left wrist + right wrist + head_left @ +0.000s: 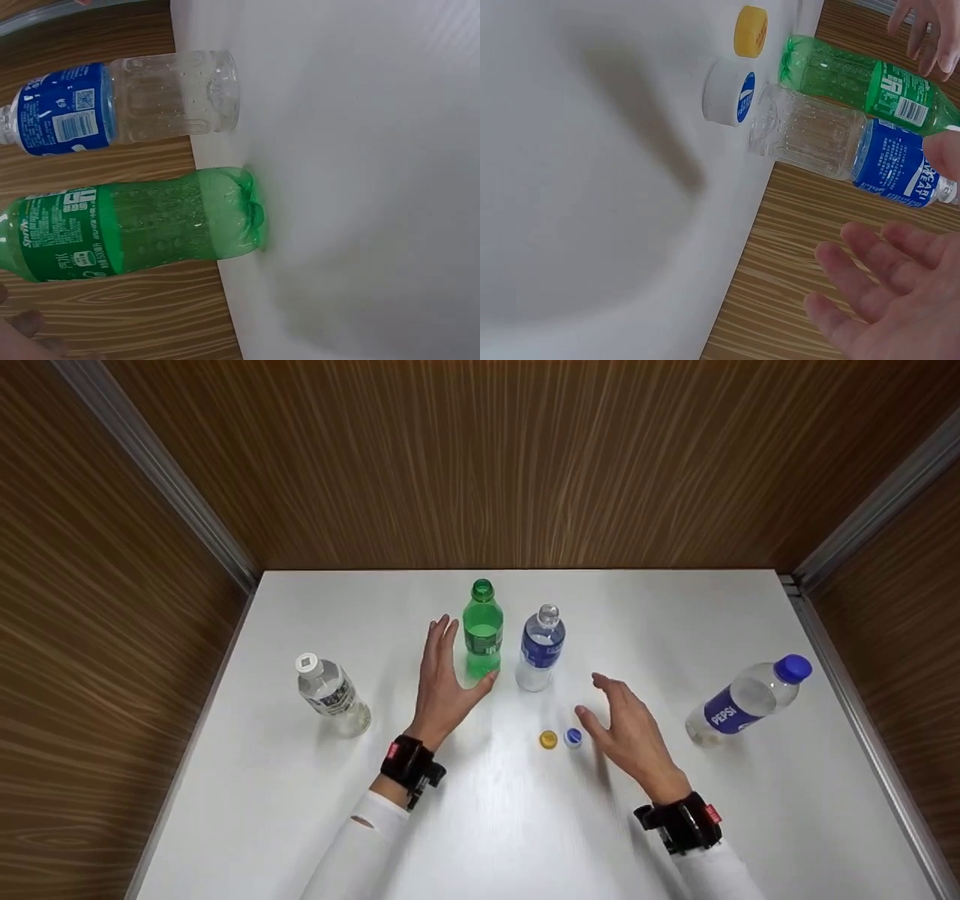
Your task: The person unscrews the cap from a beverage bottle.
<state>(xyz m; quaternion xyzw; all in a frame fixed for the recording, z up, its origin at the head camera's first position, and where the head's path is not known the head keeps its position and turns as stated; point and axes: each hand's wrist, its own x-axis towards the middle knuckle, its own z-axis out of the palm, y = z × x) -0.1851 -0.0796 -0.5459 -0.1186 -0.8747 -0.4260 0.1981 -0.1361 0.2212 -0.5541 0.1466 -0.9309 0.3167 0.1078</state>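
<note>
A: What is the left hand (444, 690) doing?
B: It's just left of the green Sprite bottle (483, 634), thumb well apart from the fingers, which are nearly straight and grip nothing. From the head view the thumb overlaps the bottle's base; I can't tell whether it touches.

A: And the right hand (630, 735)?
B: Loosely spread, thumb and fingers apart, holding nothing. It hovers to the right of the clear Pocari Sweat bottle (541, 651), with a gap between them in the head view.

A: How do those two bottles stand?
B: Both upright near the middle of the white table (510, 825), side by side but apart, green on the left, their mouths uncovered.

A: Any caps lying about?
B: Two, on the near side of the bottles: a yellow cap (548, 739), and just to its right a white cap with a blue top (573, 738). The right thumb is near that second one.

A: What else is on the table?
B: A clear bottle with a white cap (334, 695) stands at the left, and a blue-capped Pepsi bottle (739, 703) at the right. A wood-grain panel (487, 472) rises along the far edge.
</note>
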